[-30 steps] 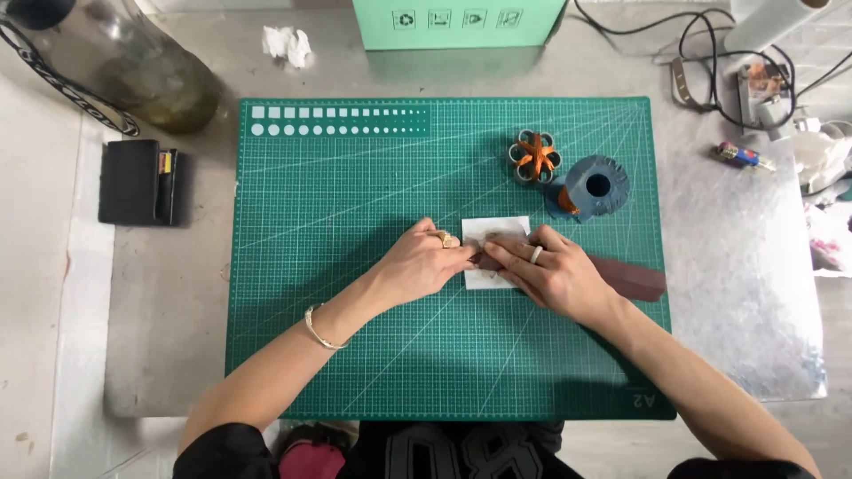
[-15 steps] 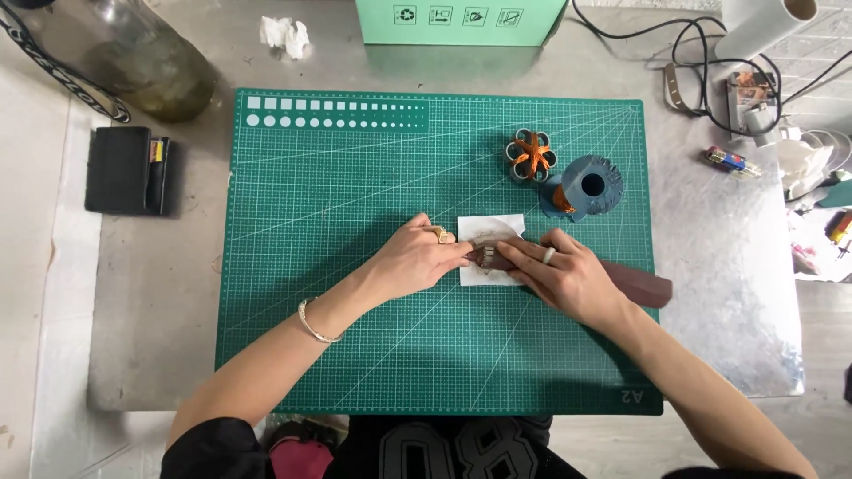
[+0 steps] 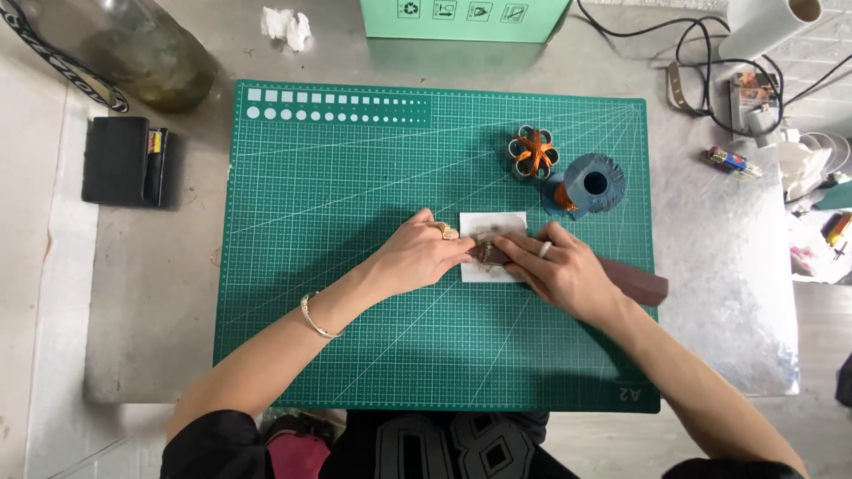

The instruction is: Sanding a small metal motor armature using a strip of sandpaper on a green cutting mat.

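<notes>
On the green cutting mat point(image 3: 355, 266), the left hand point(image 3: 417, 257) and right hand point(image 3: 559, 270) close together on a small brownish piece point(image 3: 486, 252) over a white paper square point(image 3: 493, 226). The piece is mostly hidden by fingers, so its shape is unclear. A dark brown strip point(image 3: 635, 279) emerges from under the right hand.

We see a teal-green cutting mat point(image 3: 355, 266) ruled with a pale grid and fanning diagonal lines on a dull grey metal desk point(image 3: 710, 293). A white paper square point(image 3: 497, 222) lies beneath a dark reddish-brown strip point(image 3: 635, 277). Nearby sit an orange-and-grey quilled flower point(image 3: 532, 151) and a slate-blue fringed coil point(image 3: 595, 182). A black wallet point(image 3: 120, 161) lies off the mat; a mint-green box point(image 3: 461, 18) stands behind.
</notes>
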